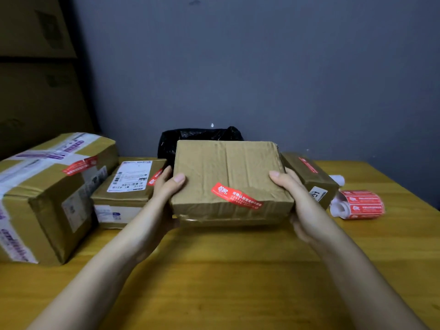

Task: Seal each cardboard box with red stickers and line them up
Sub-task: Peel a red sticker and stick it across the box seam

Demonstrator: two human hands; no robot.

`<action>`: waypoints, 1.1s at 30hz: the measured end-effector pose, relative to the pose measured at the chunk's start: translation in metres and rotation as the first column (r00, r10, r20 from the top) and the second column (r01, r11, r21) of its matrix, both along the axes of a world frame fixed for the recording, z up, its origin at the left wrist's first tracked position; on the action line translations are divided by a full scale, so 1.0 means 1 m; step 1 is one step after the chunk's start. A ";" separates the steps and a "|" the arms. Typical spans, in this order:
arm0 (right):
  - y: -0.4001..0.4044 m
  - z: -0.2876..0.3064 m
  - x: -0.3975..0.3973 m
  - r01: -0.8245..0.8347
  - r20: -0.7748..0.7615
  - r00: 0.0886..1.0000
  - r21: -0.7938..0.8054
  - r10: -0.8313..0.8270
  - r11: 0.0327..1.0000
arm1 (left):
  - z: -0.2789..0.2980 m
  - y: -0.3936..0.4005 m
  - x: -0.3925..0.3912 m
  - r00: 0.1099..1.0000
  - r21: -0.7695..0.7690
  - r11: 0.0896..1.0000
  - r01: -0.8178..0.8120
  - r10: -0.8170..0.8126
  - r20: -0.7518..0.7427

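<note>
Gripped at both ends by left hand [166, 186] and right hand [289, 186], flat box [228, 172] held above table [238, 270], liable to knock small box [309, 177] just right of it.

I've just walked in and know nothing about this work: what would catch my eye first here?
Most striking is the box in the middle, held off the yellow table by the left hand and right hand, a red sticker across its near edge. To its left stand two stickered boxes, a big box and a small box. At right lies the red sticker roll.
</note>
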State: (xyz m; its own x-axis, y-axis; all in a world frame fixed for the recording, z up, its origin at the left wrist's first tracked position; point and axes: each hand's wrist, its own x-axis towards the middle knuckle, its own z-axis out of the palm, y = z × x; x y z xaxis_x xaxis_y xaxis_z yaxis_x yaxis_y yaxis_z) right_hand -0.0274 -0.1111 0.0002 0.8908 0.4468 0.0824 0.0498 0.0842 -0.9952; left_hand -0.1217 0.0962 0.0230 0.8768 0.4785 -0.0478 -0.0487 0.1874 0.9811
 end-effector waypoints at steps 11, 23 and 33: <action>-0.001 0.013 -0.007 -0.071 0.016 0.997 -0.005 0.071 0.997 | -0.007 0.003 -0.020 0.982 -0.163 0.972 0.168 -0.179 -0.058; 0.012 0.002 -0.018 0.105 0.295 0.949 0.023 -0.107 0.994 | -0.009 -0.002 -0.025 0.965 -0.224 0.947 0.233 -0.253 -0.065; 0.017 -0.012 -0.015 0.459 0.822 0.488 0.043 -0.292 0.887 | -0.009 -0.016 -0.024 0.986 -0.252 0.960 0.121 -0.145 -0.077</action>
State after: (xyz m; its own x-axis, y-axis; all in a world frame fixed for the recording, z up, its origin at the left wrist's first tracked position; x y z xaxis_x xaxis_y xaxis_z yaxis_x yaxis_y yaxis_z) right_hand -0.0424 -0.0946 -0.0122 0.5786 0.1655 0.7986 0.8019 -0.2944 -0.5200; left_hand -0.1452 0.0805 0.0144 0.9176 0.3211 -0.2343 0.0830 0.4216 0.9030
